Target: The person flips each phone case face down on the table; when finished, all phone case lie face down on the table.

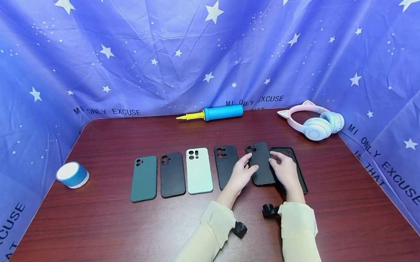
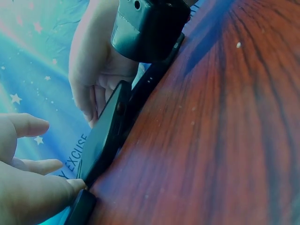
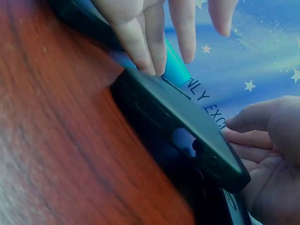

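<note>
A black phone case [image 1: 262, 167] lies tilted, its right side raised over the edge of another black case [image 1: 300, 174]. My right hand [image 1: 284, 168] is at that raised side and pinches its edge; in the right wrist view the case [image 3: 183, 122] partly hides the right fingers [image 3: 253, 140]. My left hand [image 1: 241, 174] is at the low left edge, fingers spread and relaxed. In the left wrist view the left thumb [image 2: 42, 192] touches that edge near the table. A dark case with a camera cutout [image 1: 225, 157] lies partly under my left hand.
Left of my hands lie a pale green case [image 1: 199, 172], a black case [image 1: 172, 175] and a dark green case [image 1: 144, 179] in a row. Behind are a blue and yellow hand pump [image 1: 223, 112] and cat-ear headphones [image 1: 317, 128]. A blue and white cylinder [image 1: 72, 175] stands at the left edge.
</note>
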Tool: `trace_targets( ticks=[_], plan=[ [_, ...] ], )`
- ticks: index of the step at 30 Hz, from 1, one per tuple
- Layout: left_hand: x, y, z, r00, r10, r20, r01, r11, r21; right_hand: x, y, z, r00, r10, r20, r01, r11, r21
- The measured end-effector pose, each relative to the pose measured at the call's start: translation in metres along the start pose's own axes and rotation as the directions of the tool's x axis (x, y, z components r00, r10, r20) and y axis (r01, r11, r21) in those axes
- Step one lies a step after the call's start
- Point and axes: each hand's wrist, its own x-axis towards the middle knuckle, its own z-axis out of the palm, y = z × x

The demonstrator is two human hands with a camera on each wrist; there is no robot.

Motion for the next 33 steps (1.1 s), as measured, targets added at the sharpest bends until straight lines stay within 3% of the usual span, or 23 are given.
trace_targets(
  ticks=[19,33],
  plan=[
    [0.0013,-0.0004,0.0021,0.998,0.009,-0.058,0.001,0.985,0.172,0.0004,0.0012,0.0052,0.996,-0.084,0.002,0.084,0.996,-0.036],
    [0.0012,-0.0003,0.0018,0.998,0.021,-0.062,-0.007,0.979,0.205,0.0004,0.002,0.0072,0.993,-0.114,0.012,0.114,0.993,-0.026]
  ],
)
